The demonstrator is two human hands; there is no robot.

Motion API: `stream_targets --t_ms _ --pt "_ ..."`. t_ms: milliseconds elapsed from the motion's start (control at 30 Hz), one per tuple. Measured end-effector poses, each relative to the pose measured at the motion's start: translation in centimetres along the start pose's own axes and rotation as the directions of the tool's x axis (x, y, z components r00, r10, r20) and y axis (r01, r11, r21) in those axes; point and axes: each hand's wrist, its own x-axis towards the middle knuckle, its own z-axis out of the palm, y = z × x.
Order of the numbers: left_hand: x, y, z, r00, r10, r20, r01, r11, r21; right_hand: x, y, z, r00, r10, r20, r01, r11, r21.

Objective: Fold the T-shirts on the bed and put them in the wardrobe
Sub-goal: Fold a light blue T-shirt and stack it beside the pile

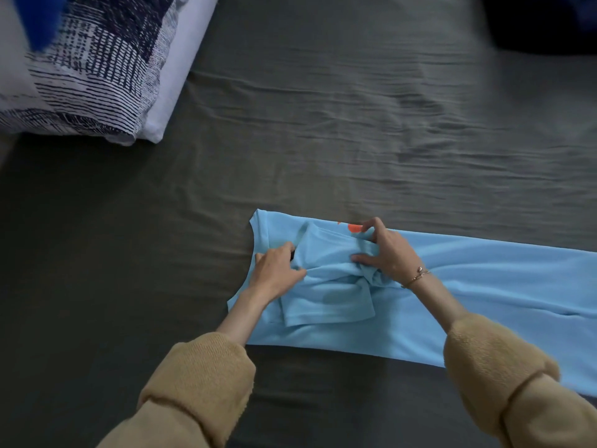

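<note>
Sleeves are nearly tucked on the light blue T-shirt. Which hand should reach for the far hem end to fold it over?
Right, probably. The right hand sits on the side where the light blue T-shirt stretches away; the left hand is at the collar end.

Single head view; looks forward and down, close over the bed; pillow at far left.

Both hands pinch blue T-shirt on bed.

Bed bears T-shirt, perhaps pillow.
</note>
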Motion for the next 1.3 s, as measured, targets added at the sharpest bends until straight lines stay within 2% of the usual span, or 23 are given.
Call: stream_targets --t_ms 67,133,233,267,333,400,533,667,767,867,933,1067,1200,1300 --pt "-0.2 0.6 0.2 0.999 -0.006 -0.047 0.007 1.0 0.02 -0.6 0.0 0.1 0.995 0.005 -0.096 -0.005 1.0 -0.005" --pt "-0.3 0.9 0.8 0.985 0.031 -0.172 -0.013 0.994 0.105 -1.4 0.0 0.0 0.982 0.009 -0.188 -0.02 0.998 -0.058" --pt "-0.3 1.8 1.6 0.925 0.225 -0.306 -0.166 0.964 0.207 -2.6 0.2 -0.5 0.97 0.028 -0.242 -0.047 0.996 -0.071" --pt "-0.5 2.2 1.8 0.914 0.293 -0.28 -0.243 0.949 0.201 -3.0 0.4 -0.6 0.975 0.035 -0.22 -0.05 0.997 -0.062" --pt "-0.8 3.0 2.3 0.913 0.386 -0.13 -0.363 0.916 0.17 -3.6 0.6 -0.3 0.994 0.007 -0.113 -0.012 0.999 -0.041" --pt "-1.0 3.4 3.0 0.906 0.422 -0.021 -0.407 0.886 0.221 -4.0 0.9 0.1 0.999 -0.047 -0.021 0.047 0.999 -0.003" --pt "-0.8 3.5 3.6 0.924 0.383 -0.017 -0.359 0.882 0.306 -4.1 1.5 0.2 0.997 -0.048 -0.055 0.056 0.988 0.147" --pt "-1.0 4.5 3.6 0.939 0.345 -0.018 -0.308 0.859 0.409 -4.5 2.8 -0.1 0.997 -0.069 -0.039 0.075 0.981 0.178" --pt "-1.1 4.8 3.6 0.947 0.312 -0.076 -0.258 0.879 0.401 -4.8 3.3 -0.3 0.997 -0.02 -0.074 0.035 0.977 0.21" --pt "-1.2 7.0 4.8 0.932 0.339 -0.127 -0.282 0.9 0.331 -6.2 5.6 -1.9 0.983 0.075 -0.17 -0.047 0.985 0.166" --pt "-1.3 8.8 5.6 0.923 0.361 -0.133 -0.308 0.9 0.308 -7.3 7.6 -3.1 0.948 0.182 -0.262 -0.156 0.981 0.118" --pt "-1.6 13.1 8.2 0.901 0.406 -0.15 -0.351 0.889 0.295 -10.5 12.1 -6.5 0.798 0.44 -0.413 -0.446 0.891 0.088" --pt "-2.0 17.6 11.2 0.891 0.453 -0.03 -0.428 0.861 0.275 -14.2 16.9 -10.0 0.609 0.6 -0.519 -0.643 0.757 0.12" --pt "-2.4 20.6 13.2 0.875 0.482 0.046 -0.47 0.825 0.315 -16.3 20.0 -11.8 0.493 0.694 -0.524 -0.718 0.665 0.205"
